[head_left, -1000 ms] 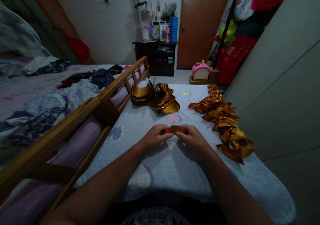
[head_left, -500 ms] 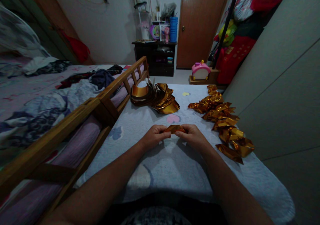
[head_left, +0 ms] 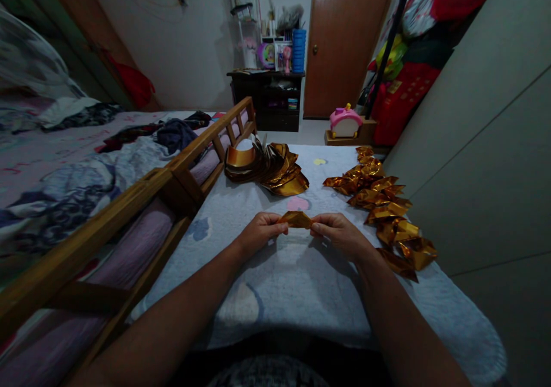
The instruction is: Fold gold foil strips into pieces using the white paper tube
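Observation:
A small folded piece of gold foil paper point(head_left: 298, 220) is stretched between my two hands, just above the cloth-covered table. My left hand point(head_left: 266, 229) pinches its left end between thumb and fingers. At the opposite end, my right hand point(head_left: 334, 230) has its thumb and fingers closed on the tip. Beyond my hands, a fanned stack of gold foil sheets point(head_left: 289, 185) rests on the cloth. Several folded gold foil pieces point(head_left: 390, 208) lie in an overlapping row to the right of my right hand.
The light patterned cloth point(head_left: 293, 295) covers the table. A wooden bed rail point(head_left: 163, 183) runs along its left side, with a bed behind it. To the right stands a pale cabinet point(head_left: 486, 157). A pink toy point(head_left: 345, 122) sits past the far edge.
My hands have moved apart toward the ends of the foil piece, my right hand shifting right. More of the foil's middle shows between them.

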The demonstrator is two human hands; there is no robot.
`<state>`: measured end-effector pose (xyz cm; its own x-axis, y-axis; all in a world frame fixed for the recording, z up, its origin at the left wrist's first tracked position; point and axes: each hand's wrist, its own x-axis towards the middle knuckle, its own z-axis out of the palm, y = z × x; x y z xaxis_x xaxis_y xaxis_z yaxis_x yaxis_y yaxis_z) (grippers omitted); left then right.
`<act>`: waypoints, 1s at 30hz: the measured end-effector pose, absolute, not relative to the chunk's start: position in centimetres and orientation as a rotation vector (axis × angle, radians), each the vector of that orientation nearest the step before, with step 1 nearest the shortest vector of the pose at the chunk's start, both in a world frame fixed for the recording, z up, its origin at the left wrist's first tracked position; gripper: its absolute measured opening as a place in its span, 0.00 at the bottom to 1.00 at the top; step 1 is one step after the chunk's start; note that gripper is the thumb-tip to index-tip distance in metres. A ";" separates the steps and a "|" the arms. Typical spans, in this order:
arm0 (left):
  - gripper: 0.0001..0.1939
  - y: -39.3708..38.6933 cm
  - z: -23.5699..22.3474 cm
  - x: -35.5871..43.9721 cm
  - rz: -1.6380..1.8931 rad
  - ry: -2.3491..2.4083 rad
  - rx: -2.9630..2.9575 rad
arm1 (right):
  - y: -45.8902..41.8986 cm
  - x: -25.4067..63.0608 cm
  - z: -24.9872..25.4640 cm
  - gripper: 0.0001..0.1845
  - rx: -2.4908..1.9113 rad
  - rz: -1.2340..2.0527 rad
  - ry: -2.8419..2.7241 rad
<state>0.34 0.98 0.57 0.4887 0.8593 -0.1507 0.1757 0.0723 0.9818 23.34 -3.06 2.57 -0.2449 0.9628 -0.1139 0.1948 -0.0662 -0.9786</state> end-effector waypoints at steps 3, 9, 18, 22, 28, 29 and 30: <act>0.17 1.1 0.4 0.3 0.633 0.945 1.428 | -3.1 23.4 2.5 0.13 -1.322 1.376 -1.493; 0.19 1.2 0.2 0.7 0.702 0.907 1.505 | -3.0 23.2 1.6 0.14 -1.367 1.383 -1.468; 0.18 1.1 0.1 0.9 0.674 0.945 1.569 | -2.9 21.9 1.3 0.13 -1.282 1.328 -1.513; 0.18 1.2 -0.1 1.1 0.655 0.909 1.552 | -2.7 21.6 1.1 0.13 -1.295 1.294 -1.523; 0.18 1.0 -0.2 1.2 0.791 0.811 1.441 | -2.6 21.8 0.6 0.15 -1.261 1.365 -1.425; 0.20 0.9 -0.2 1.3 0.825 0.803 1.432 | -2.6 21.7 0.5 0.15 -1.249 1.376 -1.377; 0.20 0.8 -0.2 1.3 0.850 0.794 1.430 | -2.6 21.6 0.4 0.16 -1.237 1.381 -1.326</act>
